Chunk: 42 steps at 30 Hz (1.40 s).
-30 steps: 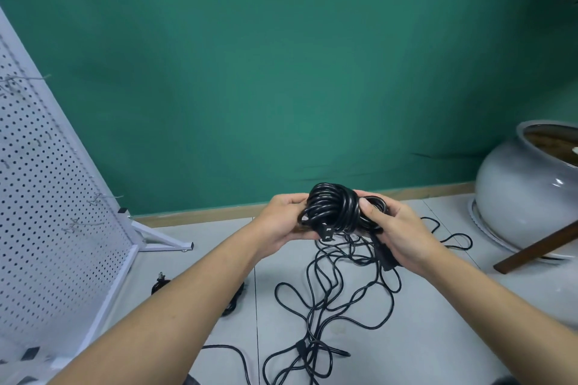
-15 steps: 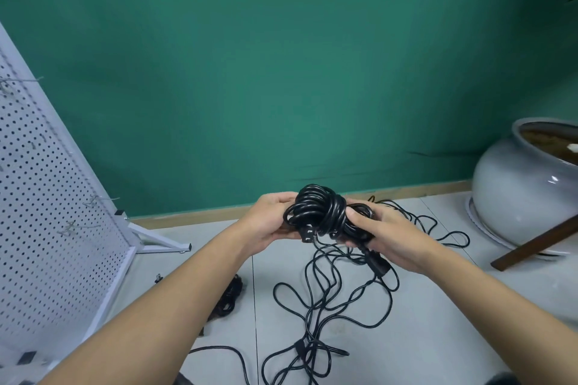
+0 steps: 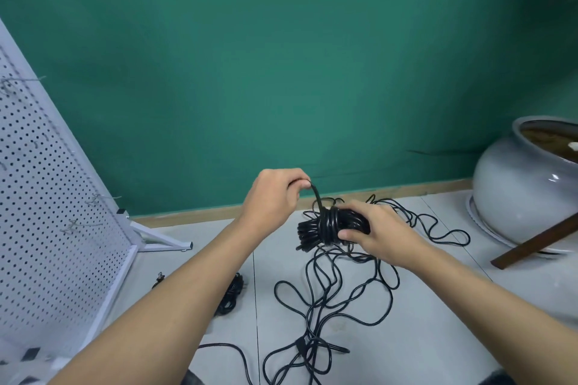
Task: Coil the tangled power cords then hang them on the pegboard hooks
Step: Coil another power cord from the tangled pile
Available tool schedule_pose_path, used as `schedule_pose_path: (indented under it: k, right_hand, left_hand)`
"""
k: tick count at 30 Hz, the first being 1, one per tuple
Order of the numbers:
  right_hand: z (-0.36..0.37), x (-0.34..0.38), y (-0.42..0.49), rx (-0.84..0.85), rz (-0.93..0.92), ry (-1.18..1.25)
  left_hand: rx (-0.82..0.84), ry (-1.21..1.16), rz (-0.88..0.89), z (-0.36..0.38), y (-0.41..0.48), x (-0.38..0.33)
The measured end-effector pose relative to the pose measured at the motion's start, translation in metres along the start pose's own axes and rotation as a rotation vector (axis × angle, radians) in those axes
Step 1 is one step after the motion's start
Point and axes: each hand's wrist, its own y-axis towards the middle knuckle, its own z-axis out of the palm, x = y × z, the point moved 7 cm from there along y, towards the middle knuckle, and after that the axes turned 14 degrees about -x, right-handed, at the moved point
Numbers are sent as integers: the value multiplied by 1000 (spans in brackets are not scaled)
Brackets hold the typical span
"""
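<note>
Nearest, on the floor [image 3: 359, 350]: a loose tangle of black cord [image 3: 325, 300], uncoiled, sprawled in loops below the hands. Further left, half hidden behind the left forearm, a second small bundle [image 3: 232, 291], seemingly coiled already, with a plug [image 3: 159, 278] just beside it.

Above the tangle and off the floor, the coil [image 3: 316, 230] in work: grasped round one end by the right hand [image 3: 378, 236], fingers curled over, thumb under. Up and to the left, the left hand [image 3: 273, 197], clenched into a pinch on the cord's tail [image 3: 316, 197], the tail drawn taut from the wraps round the coil's waist.

Changed from half a second ago: then, both hands together on the bundle; now parted, the left lifted away with the tail, the coil turned on its side and held lower. Probably a cinch being pulled tight, so one cord close to ready for hanging, the tangle below not yet begun.

Beyond, to the left, the white pegboard [image 3: 47, 212] on its stand, hooks [image 3: 78, 225] with no cord on them yet. Far right, a big grey pot [image 3: 516, 191] with a wooden stick [image 3: 538, 242] leaning against it. Behind everything, a green wall [image 3: 281, 72].
</note>
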Motion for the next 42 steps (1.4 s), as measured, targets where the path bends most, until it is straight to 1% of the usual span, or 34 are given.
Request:
schedule_pose_path:
  k: [2, 4, 6, 8, 12, 16, 19, 24, 26, 29, 32, 34, 36, 37, 39, 42]
  right_hand:
    - [1, 16, -1, -27, -116, 33]
    - [2, 25, -3, -40, -202, 42]
    - [-4, 26, -3, -66, -249, 26]
    - [-5, 24, -5, -60, -271, -7]
    - [-1, 29, -11, -82, -353, -13]
    - [-2, 32, -10, -103, -387, -3]
    - [5, 38, -15, -64, -387, 23]
    - [-3, 42, -16, -69, -239, 133]
    - [-7, 44, -16, -105, -171, 199]
    - [-16, 38, -10, -216, -29, 318]
    - [-18, 25, -7, -244, 103, 411]
    - [-14, 13, -8, -196, 264, 415]
    - [-7, 2, -10, -77, 430, 451]
    - [-5, -1, -11, -12, 478, 486]
    - [-1, -4, -11, 102, 506, 554]
    - [5, -5, -11, 174, 479, 621]
  left_hand:
    - [-16, -61, -97, 1, 0, 4]
    - [20, -170, -282, 5, -5, 18]
    - [84, -251, -465, 10, -14, 33]
    - [149, -269, -586, 17, -22, 45]
    - [309, -359, -725, 29, -33, 53]
    - [402, -497, -835, 33, -43, 49]
    - [405, -500, -831, 32, -47, 48]
    - [308, -494, -796, 27, -42, 48]
    - [260, -498, -771, 26, -40, 45]
    - [178, -488, -711, 24, -33, 39]
    - [110, -418, -614, 19, -26, 34]
    - [96, -377, -548, 16, -22, 29]
    - [107, -376, -504, 14, -21, 22]
    - [120, -375, -483, 14, -21, 18]
    - [136, -377, -450, 14, -22, 11]
    - [141, -389, -433, 13, -21, 7]
